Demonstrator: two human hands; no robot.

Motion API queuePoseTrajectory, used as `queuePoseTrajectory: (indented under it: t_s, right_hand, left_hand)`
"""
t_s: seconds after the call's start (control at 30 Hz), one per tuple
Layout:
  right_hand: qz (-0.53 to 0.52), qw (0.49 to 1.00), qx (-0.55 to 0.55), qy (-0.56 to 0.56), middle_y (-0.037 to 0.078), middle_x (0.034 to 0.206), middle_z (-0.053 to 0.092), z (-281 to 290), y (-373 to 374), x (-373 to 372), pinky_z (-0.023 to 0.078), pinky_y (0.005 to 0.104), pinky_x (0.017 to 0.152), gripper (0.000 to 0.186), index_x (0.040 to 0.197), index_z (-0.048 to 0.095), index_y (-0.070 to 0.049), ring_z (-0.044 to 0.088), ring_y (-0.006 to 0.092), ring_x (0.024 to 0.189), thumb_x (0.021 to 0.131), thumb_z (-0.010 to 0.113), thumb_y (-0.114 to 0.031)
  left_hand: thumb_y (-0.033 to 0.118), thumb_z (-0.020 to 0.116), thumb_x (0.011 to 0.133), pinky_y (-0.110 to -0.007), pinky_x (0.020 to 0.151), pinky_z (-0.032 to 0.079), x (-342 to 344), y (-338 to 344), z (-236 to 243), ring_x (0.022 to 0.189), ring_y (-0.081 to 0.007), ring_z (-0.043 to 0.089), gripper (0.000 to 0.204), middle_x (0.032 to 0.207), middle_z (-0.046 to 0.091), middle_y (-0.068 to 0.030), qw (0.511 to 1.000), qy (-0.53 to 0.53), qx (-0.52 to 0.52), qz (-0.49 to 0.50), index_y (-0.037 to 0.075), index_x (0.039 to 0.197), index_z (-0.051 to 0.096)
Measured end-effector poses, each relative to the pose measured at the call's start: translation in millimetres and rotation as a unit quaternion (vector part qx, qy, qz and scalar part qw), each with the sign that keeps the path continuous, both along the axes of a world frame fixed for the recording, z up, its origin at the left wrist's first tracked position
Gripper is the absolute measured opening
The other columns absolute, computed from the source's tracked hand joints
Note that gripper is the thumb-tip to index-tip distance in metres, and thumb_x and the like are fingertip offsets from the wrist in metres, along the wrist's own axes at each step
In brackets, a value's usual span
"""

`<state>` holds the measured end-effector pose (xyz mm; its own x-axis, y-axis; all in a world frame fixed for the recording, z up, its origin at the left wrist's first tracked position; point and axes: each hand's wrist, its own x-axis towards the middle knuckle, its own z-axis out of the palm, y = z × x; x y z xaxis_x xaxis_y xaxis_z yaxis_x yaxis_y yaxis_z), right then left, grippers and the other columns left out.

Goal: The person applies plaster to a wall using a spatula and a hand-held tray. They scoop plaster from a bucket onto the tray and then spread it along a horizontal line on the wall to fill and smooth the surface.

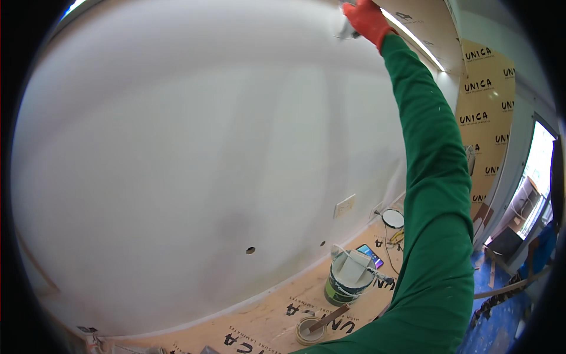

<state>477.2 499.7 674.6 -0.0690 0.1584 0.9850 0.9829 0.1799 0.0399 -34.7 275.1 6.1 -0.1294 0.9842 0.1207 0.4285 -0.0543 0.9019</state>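
The red-gloved right hand [368,22] is gripping a greyish tool [346,29] high at the white wall [177,147], apparently smoothing it; the next move probably calls for even pressure. The left hand isn't showing, so I cannot tell its state. One bucket [337,292], one tin [299,331] and one phone [370,255] are resting below; two holes [250,250] are marking the wall.

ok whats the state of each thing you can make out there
Right hand: raised, closed around a pale tool
Light strip: lit
Phone: face up, screen lit
Bucket: upright, pale flat piece on top
Small tub: lidless
Wooden stick: slanted, one end at the small tub
Larger wall hole: uncovered
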Motion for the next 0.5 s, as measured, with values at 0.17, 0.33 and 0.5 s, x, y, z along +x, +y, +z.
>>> queuePoseTrajectory:
  t_s: [0.17, 0.33, 0.5]
  right_hand:
    - [0.018, 0.987, -0.054, 0.153, 0.02, 0.091, 0.067, -11.4, 12.3, 62.6, 0.058, 0.0387, 0.062, 0.043, 0.111, 0.06, 0.005, 0.068, 0.0312, 0.075, 0.09, 0.055, -0.032]
    - [0.123, 0.968, -0.043, 0.212, 0.012, 0.093, 0.066, -9.8, 29.5, 73.0, 0.057, 0.0358, 0.058, 0.044, 0.12, 0.057, 0.0, 0.065, 0.0249, 0.072, 0.095, 0.056, -0.036]
    - [0.095, 0.993, -0.044, 0.058, 0.007, 0.079, 0.065, -14.3, 12.9, 9.3, 0.055, 0.034, 0.057, 0.034, 0.108, 0.064, -0.003, 0.064, 0.0219, 0.065, 0.096, 0.058, -0.034]
  left_hand:
    - [0.031, 0.036, 0.105, -0.039, 0.09, 0.051, 7.5, 1.5, -1.0, 0.106, -0.0272, 0.063, 0.044, 0.118, 0.063, -0.0145, 1.0, 0.001, 0.004, -0.014, -0.004, 0.124, 0.057]
    - [0.031, 0.036, 0.105, -0.039, 0.09, 0.051, 10.1, -4.0, -6.7, 0.105, -0.0273, 0.063, 0.045, 0.117, 0.064, -0.0148, 1.0, -0.005, 0.007, -0.027, -0.004, 0.123, 0.057]
    - [0.031, 0.036, 0.105, -0.04, 0.089, 0.051, -3.9, -13.3, -15.0, 0.105, -0.0275, 0.063, 0.045, 0.116, 0.064, -0.0152, 1.0, -0.009, 0.01, -0.017, -0.004, 0.122, 0.058]
